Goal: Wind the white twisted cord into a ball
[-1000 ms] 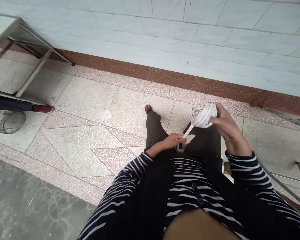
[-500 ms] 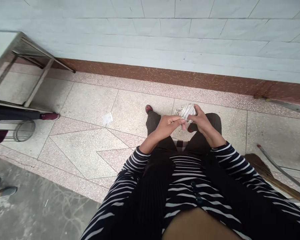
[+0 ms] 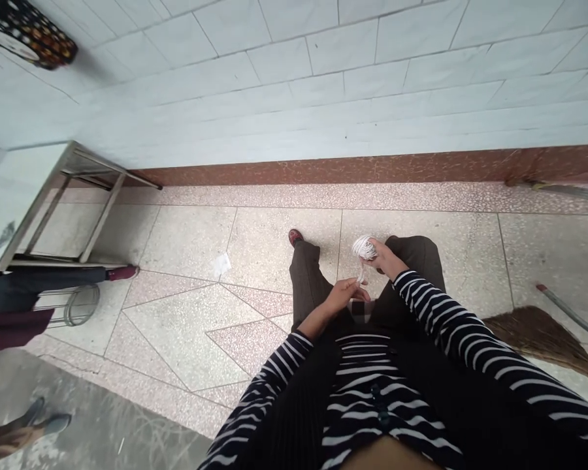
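My right hand (image 3: 385, 258) is closed around the near side of a ball of white string (image 3: 363, 247), held out over my lap between my knees. A loose strand (image 3: 360, 273) hangs from the ball toward my left hand (image 3: 345, 293). That hand sits lower and a little to the left, pinching the strand between its fingers. The windings show on the ball's far side; my right palm and fingers hide the rest.
A metal-legged table (image 3: 34, 179) stands at left by the tiled wall, with a seated person's leg (image 3: 73, 281) and a wire stool (image 3: 82, 305) near it. Scrap paper (image 3: 222, 264) lies on the floor. At right are a broom (image 3: 543, 333) and a metal tube (image 3: 568, 312).
My hands have drawn apart, the left dropping toward my lap, and a strand now stretches between them. The ball has turned in my right hand. The view has tilted and shifted.
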Tool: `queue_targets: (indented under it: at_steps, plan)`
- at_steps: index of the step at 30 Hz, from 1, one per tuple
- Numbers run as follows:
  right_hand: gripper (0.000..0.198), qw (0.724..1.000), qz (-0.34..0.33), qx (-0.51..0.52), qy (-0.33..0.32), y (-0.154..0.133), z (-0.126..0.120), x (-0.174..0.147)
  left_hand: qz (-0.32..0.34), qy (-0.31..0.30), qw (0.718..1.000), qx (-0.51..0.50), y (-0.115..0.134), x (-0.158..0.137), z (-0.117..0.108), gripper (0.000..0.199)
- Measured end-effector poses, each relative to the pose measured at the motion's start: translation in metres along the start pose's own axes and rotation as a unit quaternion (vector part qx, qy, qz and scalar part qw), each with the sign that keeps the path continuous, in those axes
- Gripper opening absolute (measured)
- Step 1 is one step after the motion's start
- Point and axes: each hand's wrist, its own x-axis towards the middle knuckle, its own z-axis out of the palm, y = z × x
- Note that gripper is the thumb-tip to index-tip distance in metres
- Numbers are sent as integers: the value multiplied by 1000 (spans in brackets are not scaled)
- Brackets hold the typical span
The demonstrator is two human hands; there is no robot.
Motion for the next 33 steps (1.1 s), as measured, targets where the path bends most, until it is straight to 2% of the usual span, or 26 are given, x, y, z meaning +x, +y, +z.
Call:
queue_targets:
  at_steps: [2, 5, 11, 15, 18, 21, 25, 27, 30, 33]
  plan:
    - [42, 999, 13, 7, 38, -8, 6, 17, -28, 44, 998, -44, -7, 22, -2, 76]
    - [43, 998, 17, 26, 57, -24, 15, 40, -30, 91, 994, -55, 1, 55, -8, 69]
    - [44, 996, -19, 61, 69, -55, 26, 74, -23, 57, 996, -65, 14, 88, -12, 67]
    - [42, 997, -14, 27, 75, -48, 30, 78, -35, 62, 996, -60, 13, 93, -8, 59]
    - [41, 997, -13, -19, 73, -27, 32, 69, -30, 57, 997, -49, 14, 91, -5, 55]
    - [39, 995, -44, -56, 70, -11, 32, 53, -13, 54, 998, -43, 18, 85, -2, 56]
    - [37, 988, -112, -83, 67, -7, 19, 25, 19, 79, 997, -19, 31, 71, 2, 48]
    - [33, 986, -123, -91, 60, -7, 6, 6, 47, 104, 993, 14, 40, 65, 5, 40]
    - [23, 990, -95, -105, 27, -1, -16, -27, 107, 144, 982, 63, 50, 59, 12, 29]
    - [21, 992, -56, -108, -26, 8, -33, -61, 145, 148, 975, 84, 54, 57, 19, 25]
